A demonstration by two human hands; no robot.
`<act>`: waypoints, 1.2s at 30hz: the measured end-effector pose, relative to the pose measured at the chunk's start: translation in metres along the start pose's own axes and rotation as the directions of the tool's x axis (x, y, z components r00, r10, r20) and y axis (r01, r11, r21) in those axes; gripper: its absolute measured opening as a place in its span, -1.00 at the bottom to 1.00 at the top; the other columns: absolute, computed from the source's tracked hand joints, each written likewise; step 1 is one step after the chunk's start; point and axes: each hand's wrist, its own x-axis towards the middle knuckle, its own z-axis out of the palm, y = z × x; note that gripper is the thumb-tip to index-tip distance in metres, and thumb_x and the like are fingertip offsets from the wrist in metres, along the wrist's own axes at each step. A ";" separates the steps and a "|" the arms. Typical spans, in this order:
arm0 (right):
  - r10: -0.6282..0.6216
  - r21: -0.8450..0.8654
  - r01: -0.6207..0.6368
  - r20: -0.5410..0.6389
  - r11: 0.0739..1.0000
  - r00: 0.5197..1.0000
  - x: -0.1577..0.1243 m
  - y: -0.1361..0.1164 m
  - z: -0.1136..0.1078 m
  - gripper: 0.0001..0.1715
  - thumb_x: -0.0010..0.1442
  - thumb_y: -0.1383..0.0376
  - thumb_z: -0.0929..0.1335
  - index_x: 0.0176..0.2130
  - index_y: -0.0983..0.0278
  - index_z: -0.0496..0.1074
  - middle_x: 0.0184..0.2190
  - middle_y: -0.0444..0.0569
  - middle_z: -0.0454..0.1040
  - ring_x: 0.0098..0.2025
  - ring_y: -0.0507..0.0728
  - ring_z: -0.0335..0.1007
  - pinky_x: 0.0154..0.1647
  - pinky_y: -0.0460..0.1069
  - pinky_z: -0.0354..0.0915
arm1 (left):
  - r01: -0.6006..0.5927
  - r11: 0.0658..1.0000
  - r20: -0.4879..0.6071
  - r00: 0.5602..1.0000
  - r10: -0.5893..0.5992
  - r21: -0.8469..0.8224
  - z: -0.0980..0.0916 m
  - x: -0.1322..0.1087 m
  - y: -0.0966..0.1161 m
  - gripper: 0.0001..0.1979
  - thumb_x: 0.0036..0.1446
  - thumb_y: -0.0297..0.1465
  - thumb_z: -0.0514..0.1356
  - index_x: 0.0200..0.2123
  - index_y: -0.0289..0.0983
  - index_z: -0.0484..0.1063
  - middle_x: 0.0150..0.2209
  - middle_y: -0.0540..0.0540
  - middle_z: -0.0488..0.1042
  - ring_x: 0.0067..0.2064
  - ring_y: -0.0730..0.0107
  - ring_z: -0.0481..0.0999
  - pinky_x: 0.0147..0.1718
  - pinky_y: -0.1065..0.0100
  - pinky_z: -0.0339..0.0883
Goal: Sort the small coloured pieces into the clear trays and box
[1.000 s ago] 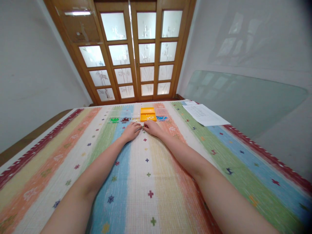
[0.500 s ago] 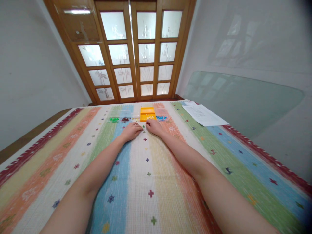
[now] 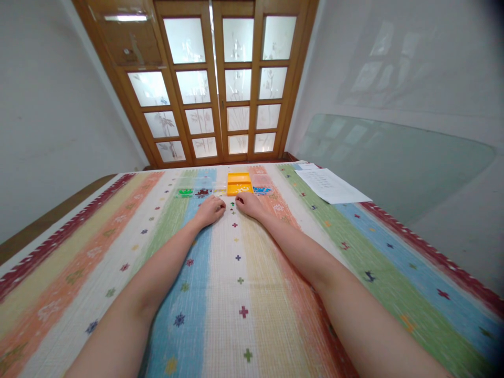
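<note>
My left hand (image 3: 210,211) rests on the striped cloth with its fingers curled together, just in front of the clear boxes. A short gap to its right, my right hand (image 3: 249,205) is closed at the near edge of an open orange box (image 3: 239,177). Small pale pieces lie in that box's near half. Anything inside either hand is too small or hidden to make out. Left of the orange box are clear boxes with green pieces (image 3: 185,192), dark red pieces (image 3: 203,192) and a few yellowish ones. Blue pieces (image 3: 262,190) lie in a clear box to its right.
A striped, patterned tablecloth (image 3: 226,294) covers the table. White printed sheets (image 3: 333,186) lie at the far right edge. Beyond the table stand wooden doors with glass panes (image 3: 238,84), and a frosted glass panel (image 3: 378,152) leans by the right wall.
My left hand has drawn slightly left, away from my right hand, and its fingers have curled in more. My right hand has stayed about where it was.
</note>
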 end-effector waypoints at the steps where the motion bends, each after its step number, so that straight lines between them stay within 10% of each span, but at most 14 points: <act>1: 0.000 -0.002 0.000 0.002 1.000 1.000 0.000 0.000 0.000 -0.80 0.32 0.38 0.33 -0.23 0.25 0.59 -0.22 0.04 0.64 -0.18 0.17 0.46 -0.19 -0.04 0.20 | 0.038 0.999 -0.022 0.999 -0.038 -0.023 0.001 0.000 -0.001 -0.84 0.23 -0.41 0.21 -0.21 -0.22 0.61 -0.20 -0.16 0.61 -0.09 0.12 0.49 -0.03 0.15 0.35; 19: 0.000 0.001 0.000 0.037 1.000 0.999 -0.003 -0.007 -0.008 -0.76 0.35 0.35 0.31 -0.19 0.28 0.61 -0.17 0.06 0.64 -0.13 0.18 0.46 -0.13 -0.04 0.20 | 0.209 0.762 -0.194 0.895 -0.402 -0.612 0.006 0.007 -0.029 -0.83 0.23 -0.31 0.21 -0.19 -0.26 0.55 -0.33 -0.04 0.53 -0.32 0.34 0.47 -0.28 0.34 0.34; 36: -0.009 0.012 0.008 0.053 1.000 0.999 -0.003 -0.002 -0.005 -0.76 0.34 0.38 0.31 -0.18 0.28 0.60 -0.16 0.06 0.65 -0.16 0.16 0.46 -0.16 -0.05 0.19 | 0.172 0.253 -0.143 0.483 -0.864 -0.952 -0.022 -0.008 -0.091 -0.68 0.27 -0.38 0.24 0.08 -0.27 0.52 0.00 -0.19 0.62 -0.39 0.52 0.51 -0.37 0.45 0.40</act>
